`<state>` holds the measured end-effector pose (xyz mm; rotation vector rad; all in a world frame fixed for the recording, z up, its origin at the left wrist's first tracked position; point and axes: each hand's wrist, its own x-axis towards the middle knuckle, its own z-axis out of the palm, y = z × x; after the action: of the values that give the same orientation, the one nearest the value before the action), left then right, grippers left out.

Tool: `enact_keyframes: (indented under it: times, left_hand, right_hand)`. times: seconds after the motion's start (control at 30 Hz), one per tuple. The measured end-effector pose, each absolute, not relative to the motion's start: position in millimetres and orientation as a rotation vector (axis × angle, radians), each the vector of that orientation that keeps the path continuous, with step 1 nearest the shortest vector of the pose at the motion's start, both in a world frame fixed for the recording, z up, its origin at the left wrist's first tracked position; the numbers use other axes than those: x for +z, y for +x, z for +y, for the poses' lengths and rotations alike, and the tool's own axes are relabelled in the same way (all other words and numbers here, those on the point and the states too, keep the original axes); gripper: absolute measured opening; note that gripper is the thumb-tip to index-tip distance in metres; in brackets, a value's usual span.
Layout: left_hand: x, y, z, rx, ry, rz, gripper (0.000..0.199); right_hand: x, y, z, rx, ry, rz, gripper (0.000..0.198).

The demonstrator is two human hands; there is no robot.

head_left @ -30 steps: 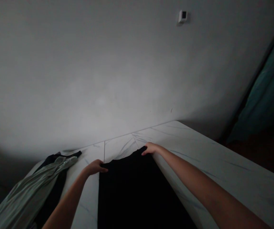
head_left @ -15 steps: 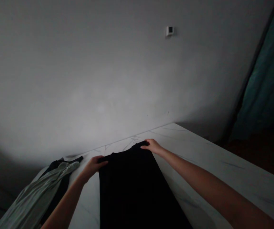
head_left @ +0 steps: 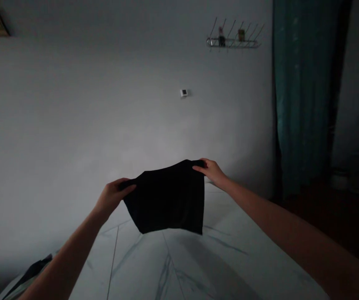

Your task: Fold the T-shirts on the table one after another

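A black garment (head_left: 168, 200) hangs in the air over the white marbled surface (head_left: 141, 266), stretched between my two hands. My left hand (head_left: 112, 196) pinches its upper left corner, thumb on the near side. At the upper right corner my right hand (head_left: 210, 171) grips the cloth between thumb and fingers. The lower edge of the garment hangs free above the surface. Its dark colour hides the details, so I cannot tell which kind of garment it is.
Dark and pale clothes (head_left: 35, 268) lie at the lower left, partly behind my left forearm. A grey wall (head_left: 73, 104) rises behind the surface, with a small white device (head_left: 184, 93) and a wire rack (head_left: 234, 43). A teal curtain (head_left: 304, 100) hangs at the right.
Both hands have raised the black garment from the surface, and its lower end now hangs in the air. The view has tilted up and turned right, bringing the rack into sight.
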<state>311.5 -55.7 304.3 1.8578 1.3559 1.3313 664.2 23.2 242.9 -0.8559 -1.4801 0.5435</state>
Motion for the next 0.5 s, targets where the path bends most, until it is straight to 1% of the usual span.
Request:
enact_keyframes:
  times: [0.17,0.3,0.4,0.5]
  left_hand:
    - [328,384,-66,1.368,1.889,1.194,0.047]
    - [330,435,-61,1.296,1.864,1.124,0.046]
    - [306,460,-37,1.170,1.751,1.107,0.050]
    - [248,476,5,1.020,1.540,1.105,0.055]
  right_hand:
    - [278,746,-4,0.485,-0.869,-1.432,0.043]
    - [295,801,-12,0.462,-0.829,-1.369,0.043]
    - [284,829,7,0.520,-0.876,-1.411,0.043]
    - [236,845,49,0.607,-1.017,-1.482,0.038]
